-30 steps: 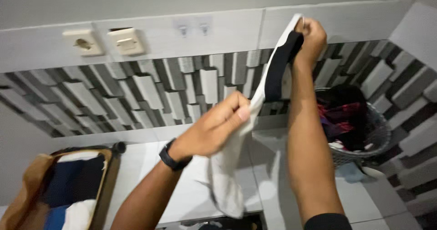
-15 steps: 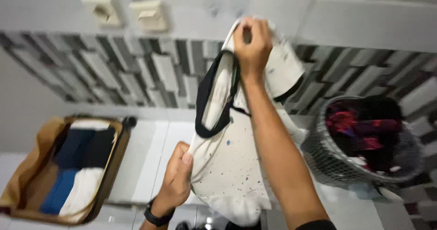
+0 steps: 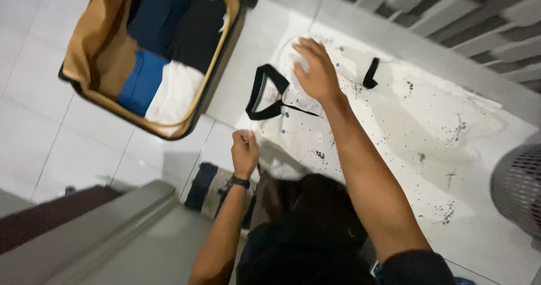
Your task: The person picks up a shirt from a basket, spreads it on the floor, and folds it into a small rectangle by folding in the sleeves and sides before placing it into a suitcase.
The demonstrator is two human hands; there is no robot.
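On the white tiled floor point(image 3: 67, 121), a white shirt point(image 3: 406, 121) with dark specks and a black collar point(image 3: 265, 93) lies spread flat, just beside an open brown suitcase point(image 3: 90, 42) full of folded clothes. Up by the collar, the right hand point(image 3: 316, 71) presses on the shirt with fingers loosely spread, holding nothing, while the left hand point(image 3: 244, 149) is curled tight on the shirt's near edge. Past the shirt's far side, a grey mesh basket point(image 3: 518, 189) is cut off at the picture's edge, and the person's dark lap hides the shirt's near end.

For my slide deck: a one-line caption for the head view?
Both hands spread a white speckled shirt on the tiled floor beside an open suitcase.
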